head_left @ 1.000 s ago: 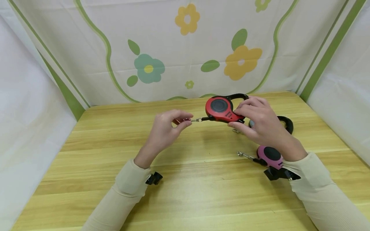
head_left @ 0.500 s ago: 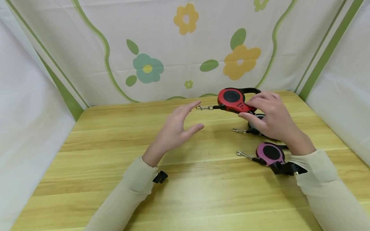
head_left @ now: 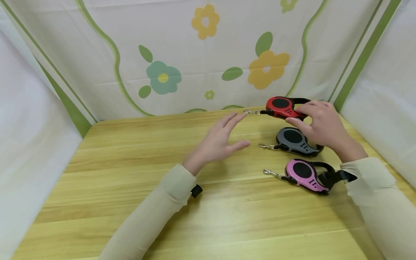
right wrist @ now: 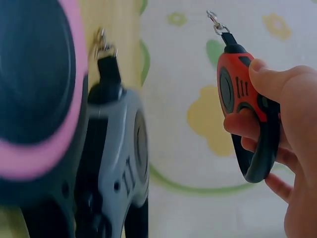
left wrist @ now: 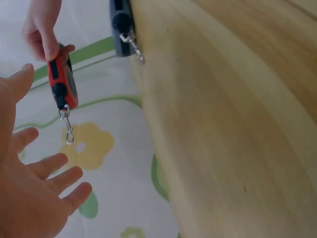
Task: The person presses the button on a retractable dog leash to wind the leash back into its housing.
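My right hand (head_left: pixel 320 121) grips a red retractable dog leash (head_left: pixel 278 107) by its handle end, thumb on the near side, as the right wrist view also shows. A metal snap hook (head_left: pixel 252 112) sticks out from it to the left. My left hand (head_left: pixel 221 141) has its fingers spread and holds nothing; its fingertips are right by that hook in the head view. Below the red leash lies a grey retractable leash (head_left: pixel 294 141) on the table. Nearer to me is a pink retractable leash (head_left: pixel 305 175), its handle partly behind the right wrist's camera strap.
The wooden table (head_left: pixel 136 180) carries the leashes along its right side, hooks pointing left. A white curtain (head_left: pixel 195 65) with printed flowers rises at the back edge, and white cloth (head_left: pixel 386 90) hangs on both sides.
My left fingers have let go of the snap hook and spread apart. My right hand has carried the red leash to the right and farther back; the left hand has followed rightward.
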Motion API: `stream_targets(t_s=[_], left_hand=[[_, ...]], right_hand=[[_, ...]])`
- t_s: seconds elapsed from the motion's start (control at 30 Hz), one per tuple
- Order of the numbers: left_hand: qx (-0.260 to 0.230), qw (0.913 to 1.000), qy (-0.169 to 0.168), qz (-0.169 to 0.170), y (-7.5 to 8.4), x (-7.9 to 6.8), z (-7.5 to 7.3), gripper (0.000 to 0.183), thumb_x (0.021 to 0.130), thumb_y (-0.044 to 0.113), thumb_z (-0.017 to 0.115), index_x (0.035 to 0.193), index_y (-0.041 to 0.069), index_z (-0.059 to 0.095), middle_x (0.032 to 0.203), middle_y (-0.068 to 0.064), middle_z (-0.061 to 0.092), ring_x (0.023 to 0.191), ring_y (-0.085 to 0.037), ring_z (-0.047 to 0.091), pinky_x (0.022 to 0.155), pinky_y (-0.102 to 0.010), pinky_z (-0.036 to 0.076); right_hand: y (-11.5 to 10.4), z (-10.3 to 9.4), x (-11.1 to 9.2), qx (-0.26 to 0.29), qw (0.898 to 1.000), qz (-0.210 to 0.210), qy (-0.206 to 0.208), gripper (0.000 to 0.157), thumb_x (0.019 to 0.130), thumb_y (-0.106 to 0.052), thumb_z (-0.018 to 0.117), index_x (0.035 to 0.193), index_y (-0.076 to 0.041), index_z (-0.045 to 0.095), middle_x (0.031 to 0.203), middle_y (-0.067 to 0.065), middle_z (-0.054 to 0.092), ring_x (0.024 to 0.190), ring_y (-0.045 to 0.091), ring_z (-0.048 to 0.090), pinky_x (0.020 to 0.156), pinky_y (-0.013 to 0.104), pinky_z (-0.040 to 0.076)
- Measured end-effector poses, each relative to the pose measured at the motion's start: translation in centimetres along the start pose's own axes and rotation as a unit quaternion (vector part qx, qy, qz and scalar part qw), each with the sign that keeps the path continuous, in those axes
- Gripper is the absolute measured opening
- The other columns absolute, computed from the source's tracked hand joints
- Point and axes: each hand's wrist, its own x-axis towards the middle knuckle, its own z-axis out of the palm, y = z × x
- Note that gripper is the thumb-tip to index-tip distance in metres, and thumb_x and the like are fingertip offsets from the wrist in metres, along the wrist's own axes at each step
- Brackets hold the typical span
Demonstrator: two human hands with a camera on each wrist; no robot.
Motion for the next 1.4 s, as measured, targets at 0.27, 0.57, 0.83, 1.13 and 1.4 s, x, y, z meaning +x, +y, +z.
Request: stream_targets(t_s=[0.27, 0.57, 0.83, 1.13, 1.4], left_hand=[[0.024, 0.999, -0.035, -0.013, 0.5, 1.8, 2.3, 0.084, 0.102, 0.063, 0.061, 0.17, 0.041, 0.017, 0.18, -0.003, 0.015, 0.165, -0.032, 0.022, 0.129, -0.065, 0.025], [0.027, 0.9981, -0.052, -0.017, 0.8, 2.8, 3.1, 0.084, 0.102, 0.063, 0.06, 0.17, 0.037, 0.019, 0.178, -0.007, 0.024, 0.163, -0.035, 0.028, 0.128, -0.066, 0.026], [0.015, 0.9953, -0.086, -0.04, 1.4, 4.1, 3.5, 0.088, 0.102, 0.067, 0.056, 0.171, 0.037, 0.011, 0.178, -0.003, 0.023, 0.164, -0.03, 0.026, 0.13, -0.061, 0.024], [0.016, 0.9928, -0.111, -0.042, 2.0, 4.9, 4.6, 0.087, 0.102, 0.069, 0.054, 0.171, 0.04, 0.01, 0.178, 0.002, 0.024, 0.164, -0.029, 0.028, 0.13, -0.062, 0.024], [0.014, 0.9908, -0.126, -0.047, 2.5, 5.3, 4.8, 0.085, 0.103, 0.07, 0.051, 0.171, 0.042, 0.009, 0.179, 0.003, 0.021, 0.165, -0.024, 0.024, 0.132, -0.064, 0.019]], right_hand=[[3.3, 0.9, 1.3, -0.024, 0.995, 0.065, -0.078, 0.05, 0.101, -0.038, 0.073, 0.123, 0.006, 0.073, 0.114, 0.033, 0.073, 0.107, 0.051, 0.062, 0.094, 0.069, 0.042], [5.0, 2.9, 2.5, -0.032, 0.985, 0.1, -0.135, 0.043, 0.103, -0.045, 0.068, 0.102, -0.003, 0.074, 0.08, 0.016, 0.067, 0.074, 0.033, 0.055, 0.069, 0.043, 0.04], [6.6, 3.4, 2.8, -0.049, 0.971, 0.114, -0.203, 0.048, 0.105, -0.051, 0.064, 0.092, -0.005, 0.072, 0.075, 0.01, 0.064, 0.067, 0.026, 0.054, 0.063, 0.037, 0.037], [7.1, 3.6, 2.9, -0.037, 0.958, 0.144, -0.246, 0.058, 0.102, -0.055, 0.066, 0.116, 0.001, 0.075, 0.095, 0.022, 0.073, 0.083, 0.034, 0.06, 0.072, 0.043, 0.043], [7.6, 3.6, 3.4, -0.01, 0.954, 0.144, -0.261, 0.051, 0.098, -0.05, 0.074, 0.11, -0.001, 0.081, 0.094, 0.021, 0.075, 0.078, 0.03, 0.059, 0.069, 0.039, 0.042]])
